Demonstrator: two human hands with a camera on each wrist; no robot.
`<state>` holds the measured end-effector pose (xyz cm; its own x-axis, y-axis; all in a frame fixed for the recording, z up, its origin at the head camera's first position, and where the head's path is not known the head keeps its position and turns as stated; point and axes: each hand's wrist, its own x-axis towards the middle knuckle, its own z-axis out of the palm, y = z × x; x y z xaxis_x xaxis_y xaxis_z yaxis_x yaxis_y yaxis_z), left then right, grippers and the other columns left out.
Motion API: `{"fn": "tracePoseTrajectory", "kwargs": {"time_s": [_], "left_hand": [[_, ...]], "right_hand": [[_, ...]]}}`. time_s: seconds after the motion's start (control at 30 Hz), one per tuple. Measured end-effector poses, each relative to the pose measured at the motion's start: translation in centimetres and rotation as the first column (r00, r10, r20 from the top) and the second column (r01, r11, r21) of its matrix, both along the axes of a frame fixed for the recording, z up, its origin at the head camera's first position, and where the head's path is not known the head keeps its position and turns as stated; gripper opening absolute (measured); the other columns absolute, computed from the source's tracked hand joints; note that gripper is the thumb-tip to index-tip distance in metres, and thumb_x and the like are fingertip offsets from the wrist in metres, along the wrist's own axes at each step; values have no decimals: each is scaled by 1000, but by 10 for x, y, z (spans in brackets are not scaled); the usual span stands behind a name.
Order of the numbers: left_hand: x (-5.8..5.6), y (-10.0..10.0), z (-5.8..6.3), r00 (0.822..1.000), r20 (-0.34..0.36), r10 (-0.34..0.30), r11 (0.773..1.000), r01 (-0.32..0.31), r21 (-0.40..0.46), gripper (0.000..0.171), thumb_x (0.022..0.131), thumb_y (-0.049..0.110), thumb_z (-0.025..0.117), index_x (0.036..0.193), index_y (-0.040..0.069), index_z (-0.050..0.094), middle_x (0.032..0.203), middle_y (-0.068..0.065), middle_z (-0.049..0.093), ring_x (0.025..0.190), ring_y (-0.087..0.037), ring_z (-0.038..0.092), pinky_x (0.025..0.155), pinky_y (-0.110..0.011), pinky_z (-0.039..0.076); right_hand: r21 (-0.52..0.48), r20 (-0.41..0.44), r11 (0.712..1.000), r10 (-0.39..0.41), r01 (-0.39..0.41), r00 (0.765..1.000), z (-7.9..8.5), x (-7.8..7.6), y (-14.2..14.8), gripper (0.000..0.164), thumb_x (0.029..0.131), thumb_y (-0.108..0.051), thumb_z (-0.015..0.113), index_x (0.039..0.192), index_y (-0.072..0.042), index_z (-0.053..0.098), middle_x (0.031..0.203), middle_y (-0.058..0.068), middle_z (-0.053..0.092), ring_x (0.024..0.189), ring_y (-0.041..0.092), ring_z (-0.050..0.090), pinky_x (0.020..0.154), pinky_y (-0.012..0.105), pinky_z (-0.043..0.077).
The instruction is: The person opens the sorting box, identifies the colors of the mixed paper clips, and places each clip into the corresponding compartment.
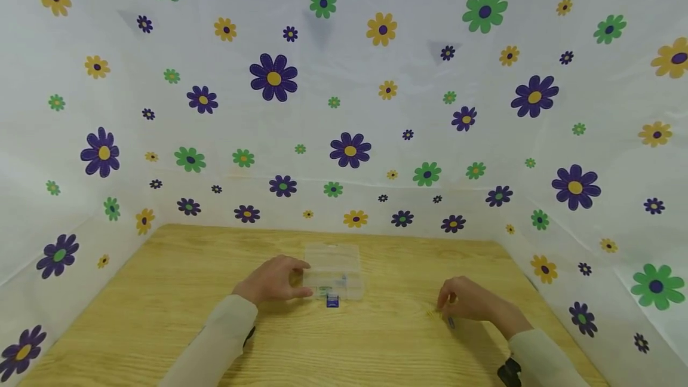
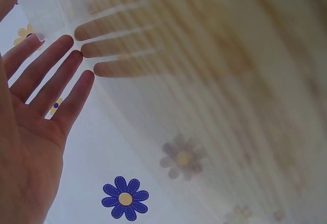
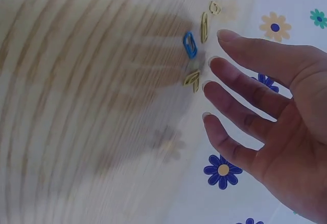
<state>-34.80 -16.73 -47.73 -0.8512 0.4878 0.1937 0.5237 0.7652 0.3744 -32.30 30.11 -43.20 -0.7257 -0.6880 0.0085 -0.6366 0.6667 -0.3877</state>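
A clear plastic box with a blue latch stands on the table, its transparent lid raised at the back. Small green items and blue items lie inside. At the box's left side is my left hand, thumb and fingers spread; in the left wrist view its fingers look fairly straight. Well to the right, my right hand hovers close to loose paper clips: a blue clip and several yellow ones. Nothing shows between its relaxed fingers.
The wooden table has a glossy surface that mirrors the hands. White sheeting printed with flowers rises behind it and along both sides. Dark straps sit at the sleeves.
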Motion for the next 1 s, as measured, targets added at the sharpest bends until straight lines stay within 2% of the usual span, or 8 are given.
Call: {"fn": "tracePoseTrajectory", "kwargs": {"time_s": [0.4,1.0], "left_hand": [[-1,0,1,1000,2,-8,1000,8,-1,68,85,55,79,131,5,70,125,-11,74,116,-30,69,106,-51,53],[-1,0,1,1000,11,-4,1000,4,2,67,85,54,79,131,5,70,126,-10,74,117,-29,69,107,-51,53]], "right_hand": [[16,79,999,-34,33,996,-3,3,15,9,83,-8,83,85,-10,75,85,-1,72,73,1,57,64,23,51],[31,18,999,-16,16,1000,-4,5,14,13,80,-8,85,82,-10,73,80,-3,70,71,-2,53,62,22,49]]}}
